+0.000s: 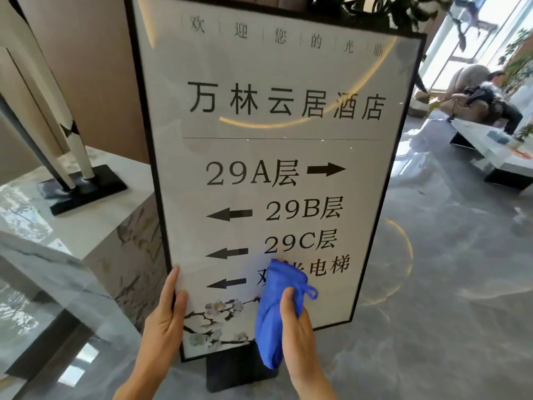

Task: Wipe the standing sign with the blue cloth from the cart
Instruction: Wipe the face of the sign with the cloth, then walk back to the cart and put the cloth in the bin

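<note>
Gripping the blue cloth (274,310) in curled fingers, the right hand (297,327) presses it against the lower face of the standing sign (277,145), over the bottom line of lettering, while the left hand (165,316) holds the sign's left frame edge, thumb on the front. Behind the sign's dark base (227,373), a marble plinth (86,226) carries a black-based sculpture (66,157) at left; a seated person (493,96) is far right.

Hotel lobby: floor-directory sign (277,168), polished marble floor (447,284), lounge armchair (467,105).
</note>
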`<state>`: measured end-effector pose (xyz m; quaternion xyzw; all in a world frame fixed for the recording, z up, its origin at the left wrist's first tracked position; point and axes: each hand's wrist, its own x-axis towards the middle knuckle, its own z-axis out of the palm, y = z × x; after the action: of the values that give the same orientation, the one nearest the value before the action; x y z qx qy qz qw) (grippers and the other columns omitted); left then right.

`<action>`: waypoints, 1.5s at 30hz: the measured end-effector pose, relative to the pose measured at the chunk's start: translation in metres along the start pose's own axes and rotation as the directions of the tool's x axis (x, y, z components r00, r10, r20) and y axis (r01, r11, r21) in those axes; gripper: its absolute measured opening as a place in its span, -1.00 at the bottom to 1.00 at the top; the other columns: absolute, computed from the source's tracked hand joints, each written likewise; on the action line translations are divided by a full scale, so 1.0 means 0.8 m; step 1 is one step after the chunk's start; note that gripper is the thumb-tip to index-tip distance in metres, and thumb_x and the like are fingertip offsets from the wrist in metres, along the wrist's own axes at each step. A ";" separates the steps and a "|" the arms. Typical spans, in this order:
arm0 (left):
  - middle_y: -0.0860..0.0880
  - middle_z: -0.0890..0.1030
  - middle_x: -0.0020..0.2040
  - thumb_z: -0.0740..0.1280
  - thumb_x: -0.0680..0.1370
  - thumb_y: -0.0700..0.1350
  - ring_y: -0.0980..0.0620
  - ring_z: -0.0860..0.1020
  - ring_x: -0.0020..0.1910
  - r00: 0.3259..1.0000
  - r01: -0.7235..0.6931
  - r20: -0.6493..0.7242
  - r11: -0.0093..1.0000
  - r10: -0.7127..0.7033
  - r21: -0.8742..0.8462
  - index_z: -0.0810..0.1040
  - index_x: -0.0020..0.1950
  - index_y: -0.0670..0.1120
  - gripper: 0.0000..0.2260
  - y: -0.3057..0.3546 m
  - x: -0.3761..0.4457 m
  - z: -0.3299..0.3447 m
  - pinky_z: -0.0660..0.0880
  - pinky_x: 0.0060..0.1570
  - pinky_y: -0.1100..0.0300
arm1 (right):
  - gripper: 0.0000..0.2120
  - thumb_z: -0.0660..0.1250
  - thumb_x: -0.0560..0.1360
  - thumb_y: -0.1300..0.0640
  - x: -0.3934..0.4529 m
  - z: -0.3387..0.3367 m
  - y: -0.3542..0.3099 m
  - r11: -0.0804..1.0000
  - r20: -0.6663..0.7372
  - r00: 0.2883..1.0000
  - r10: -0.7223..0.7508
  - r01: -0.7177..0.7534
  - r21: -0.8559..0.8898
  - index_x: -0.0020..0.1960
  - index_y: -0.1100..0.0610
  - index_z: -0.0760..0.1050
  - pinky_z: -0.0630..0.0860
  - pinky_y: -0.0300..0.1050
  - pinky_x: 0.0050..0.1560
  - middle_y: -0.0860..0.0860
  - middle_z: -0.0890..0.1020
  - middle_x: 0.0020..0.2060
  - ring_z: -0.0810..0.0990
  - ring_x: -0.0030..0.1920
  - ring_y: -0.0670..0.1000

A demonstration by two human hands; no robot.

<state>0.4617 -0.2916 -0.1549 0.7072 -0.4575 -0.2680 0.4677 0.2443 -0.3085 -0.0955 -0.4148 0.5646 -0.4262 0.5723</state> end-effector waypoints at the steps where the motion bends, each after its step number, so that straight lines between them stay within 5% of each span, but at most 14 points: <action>1: 0.12 0.49 0.24 0.08 0.60 0.25 0.07 0.52 0.07 1.000 -0.005 0.024 1.000 0.005 -0.004 0.02 0.27 0.73 -0.60 0.002 -0.003 -0.005 0.46 0.25 0.00 | -0.40 0.23 0.29 -0.52 -0.007 -0.002 -0.004 0.993 -0.006 0.997 0.078 -0.077 0.087 0.08 -0.11 0.59 0.57 -0.18 0.16 -0.12 0.70 -0.08 0.66 0.02 -0.12; 3: 0.18 0.43 0.30 0.07 0.60 0.25 0.09 0.46 0.17 0.996 0.005 0.090 1.000 -0.005 0.004 0.04 0.31 0.70 -0.60 0.008 -0.010 -0.018 0.40 0.35 0.00 | -0.39 0.26 0.33 -0.43 -0.021 -0.007 -0.017 0.953 0.036 0.982 0.184 -0.187 0.239 0.25 -0.11 0.53 0.52 0.03 0.35 -0.03 0.73 0.11 0.69 0.17 0.00; 7: 0.14 0.47 0.36 0.11 0.65 0.11 0.10 0.44 0.31 0.992 -0.021 0.124 1.000 0.022 -0.006 0.27 0.45 0.39 -0.63 0.025 -0.030 -0.046 0.35 0.35 0.13 | -0.31 0.27 0.45 -0.29 -0.050 -0.014 -0.043 0.807 0.138 0.940 0.313 -0.340 0.483 0.39 0.16 0.47 0.46 0.10 0.40 0.08 0.72 0.18 0.69 0.21 0.09; 12: -0.04 0.51 0.16 0.23 0.68 -0.16 0.00 0.52 0.18 0.999 -0.053 -0.006 0.998 0.053 0.019 0.50 0.27 0.26 -0.68 0.068 -0.067 -0.055 0.34 0.21 0.18 | -0.28 0.28 0.48 -0.29 -0.085 -0.025 -0.073 0.709 0.308 0.898 0.313 -0.437 0.554 0.42 0.22 0.45 0.56 0.13 0.23 0.20 0.66 0.26 0.67 0.24 0.18; 15: 0.03 0.66 -0.03 0.23 0.66 0.01 0.15 0.62 0.02 0.995 0.033 0.100 0.988 -0.019 -0.148 0.51 0.19 0.47 -0.70 0.113 -0.084 -0.061 0.48 0.08 0.18 | -0.25 0.39 0.45 -0.20 -0.109 -0.025 -0.094 0.677 0.400 0.888 0.228 -0.440 0.590 0.47 0.25 0.40 0.64 0.15 0.18 0.22 0.67 0.23 0.66 0.25 0.23; 18: 0.08 0.69 0.14 0.18 0.59 0.30 0.04 0.68 0.12 0.905 0.242 0.422 0.884 -0.057 -0.400 0.40 0.36 0.44 -0.67 0.155 -0.102 -0.060 0.62 0.04 0.10 | -0.25 0.62 0.33 0.08 -0.131 -0.021 -0.115 0.601 0.514 0.849 0.127 -0.478 0.641 0.39 0.31 0.40 0.63 0.22 0.16 0.34 0.68 0.08 0.67 0.17 0.35; 19: 0.15 0.66 0.22 0.20 0.55 0.38 0.06 0.66 0.18 0.882 0.258 0.470 0.869 -0.033 -0.423 0.36 0.40 0.43 -0.59 0.166 -0.106 -0.059 0.64 0.02 0.12 | -0.18 0.68 0.20 0.02 -0.128 -0.023 -0.111 0.601 0.472 0.868 0.153 -0.461 0.653 0.31 0.33 0.45 0.65 0.16 0.07 0.32 0.71 0.00 0.70 0.08 0.31; 20: 0.23 0.61 0.27 0.22 0.50 0.42 0.11 0.63 0.22 0.873 0.252 0.487 0.863 -0.008 -0.438 0.35 0.41 0.43 -0.53 0.178 -0.110 -0.059 0.64 0.00 0.16 | -0.19 0.67 0.17 -0.09 -0.128 -0.023 -0.115 0.655 0.384 0.901 0.199 -0.414 0.632 0.24 0.34 0.50 0.65 0.12 0.05 0.30 0.73 -0.03 0.71 0.06 0.28; 22: 0.29 0.59 0.29 0.29 0.46 0.43 0.18 0.62 0.22 0.879 0.218 0.477 0.861 0.032 -0.459 0.35 0.41 0.45 -0.49 0.200 -0.115 -0.062 0.64 -0.03 0.21 | -0.31 0.39 0.44 -0.25 -0.134 -0.030 -0.128 0.732 0.321 0.928 0.187 -0.350 0.585 0.27 0.32 0.54 0.59 0.19 0.19 0.31 0.70 0.12 0.68 0.18 0.29; 26: 0.00 0.72 0.15 0.40 0.53 0.19 0.05 0.67 0.16 0.878 0.140 0.466 0.872 0.110 -0.470 0.46 0.41 0.27 -0.55 0.230 -0.121 -0.075 0.63 0.02 0.18 | -0.24 0.05 0.60 -0.33 -0.137 -0.044 -0.147 0.779 0.306 0.931 0.200 -0.340 0.527 0.38 0.31 0.50 0.44 0.26 0.37 0.35 0.60 0.29 0.58 0.32 0.32; 32: 0.04 0.75 0.03 0.41 0.58 -0.15 0.05 0.68 0.06 0.936 0.069 0.340 0.894 0.096 -0.444 0.74 0.04 0.10 -0.82 0.267 -0.125 -0.085 0.62 -0.07 0.22 | -0.33 0.16 0.55 -0.35 -0.139 -0.077 -0.203 0.932 0.330 0.919 0.217 -0.295 0.209 0.24 0.19 0.65 0.57 0.13 0.27 0.22 0.70 0.19 0.68 0.22 0.19; 35: -0.03 0.75 -0.02 0.47 0.52 -0.20 0.02 0.70 0.01 0.939 0.065 0.327 0.884 0.102 -0.463 0.74 0.03 0.01 -0.85 0.284 -0.124 -0.093 0.62 -0.11 0.20 | -0.52 0.35 0.58 -0.14 -0.142 -0.096 -0.229 0.971 0.403 0.894 0.195 -0.235 0.051 0.31 0.18 0.60 0.50 0.15 0.39 0.19 0.67 0.25 0.63 0.30 0.18; 42: -0.09 0.74 -0.07 0.48 0.52 -0.22 -0.01 0.70 -0.10 0.962 0.015 0.250 0.890 0.111 -0.455 0.74 -0.04 0.02 -0.86 0.324 -0.111 -0.104 0.64 -0.05 -0.03 | -0.86 0.44 0.55 0.14 -0.138 -0.118 -0.264 0.996 0.341 0.940 -0.016 0.044 -0.074 0.10 0.08 0.71 0.66 -0.10 -0.05 0.09 0.76 0.06 0.74 0.08 0.01; 45: -0.06 0.74 -0.08 0.47 0.53 -0.17 0.01 0.70 -0.09 0.964 -0.011 0.234 0.901 0.125 -0.435 0.74 -0.02 0.06 -0.87 0.339 -0.106 -0.108 0.66 -0.08 -0.02 | -0.70 0.50 0.52 0.15 -0.138 -0.118 -0.274 0.986 0.247 0.964 -0.100 0.130 -0.108 0.22 0.12 0.56 0.67 -0.10 -0.10 0.06 0.77 -0.02 0.76 0.01 0.03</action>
<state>0.3867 -0.2185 0.1230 0.5295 -0.4685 -0.4345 0.5580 0.1459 -0.2668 0.1449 -0.5301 0.4911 -0.3699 0.5840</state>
